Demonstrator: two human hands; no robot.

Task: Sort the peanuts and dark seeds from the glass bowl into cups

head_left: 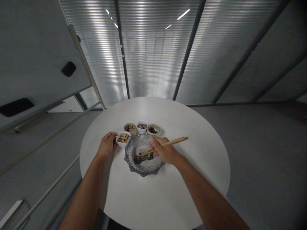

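Observation:
My right hand is closed around a pair of wooden chopsticks, whose tips point left and down into a clear glass bowl. Dark ring-like pieces lie inside that bowl, close under the tips; whether the tips pinch one I cannot make out. On the left, my left hand has its fingers curled against the side of a small white bowl. Pale brown pieces resembling nuts fill this bowl, which stands beside the glass bowl's rim.
Behind the glass bowl stand a tan bowl with nut-like pieces, a white bowl with dark bits and another tan bowl with dark contents. All rest on a round white table. A whiteboard on a metal frame stands left.

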